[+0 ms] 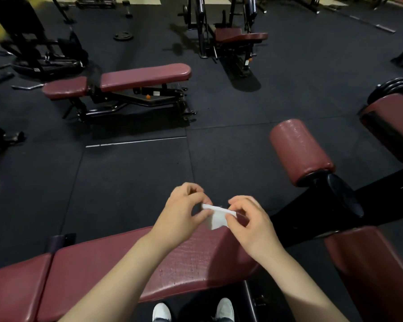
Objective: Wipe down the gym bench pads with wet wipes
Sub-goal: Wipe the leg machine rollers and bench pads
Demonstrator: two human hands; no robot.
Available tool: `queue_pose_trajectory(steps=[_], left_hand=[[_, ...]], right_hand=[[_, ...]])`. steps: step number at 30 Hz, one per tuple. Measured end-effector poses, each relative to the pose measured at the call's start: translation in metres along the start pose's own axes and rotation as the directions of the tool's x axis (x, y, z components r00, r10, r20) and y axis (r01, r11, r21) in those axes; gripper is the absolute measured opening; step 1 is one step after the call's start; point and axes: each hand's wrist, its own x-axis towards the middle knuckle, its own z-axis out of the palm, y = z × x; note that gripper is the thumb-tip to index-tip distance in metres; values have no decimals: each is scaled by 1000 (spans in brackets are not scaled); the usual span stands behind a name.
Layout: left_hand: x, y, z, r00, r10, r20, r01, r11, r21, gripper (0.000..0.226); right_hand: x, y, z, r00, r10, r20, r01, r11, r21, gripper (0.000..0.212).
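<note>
White shoes stood on the floor beneath the near bench, whose maroon pad was cracked. Above its far edge the left hand and the right hand each pinched an end of a folded white wet wipe, held clear of the pad. Beyond lay a roller pad, then a second bench on the dark floor.
</note>
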Motion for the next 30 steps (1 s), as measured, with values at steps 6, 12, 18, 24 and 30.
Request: queue_pose_trajectory(steps=[6,12,18,24,30], left_hand=[[-1,5,7,982,-144,123,187,839,-511,12],[-3,-24,35,987,-155,47,157,987,-45,8],[-15,-74,73,963,-184,198,138,965,224,32],[-31,-136,119,897,-323,302,232,926,299,40],[-47,-183,166,866,-402,297,335,908,250,45]], right_hand=[[-6,-7,6,885,314,342,-459,481,747,28],[-12,16,20,822,455,342,-553,495,669,25],[-19,78,40,805,528,270,-583,789,194,13],[-1,154,56,758,630,170,-646,760,64,5],[49,217,52,824,563,-65,-567,815,-118,20]])
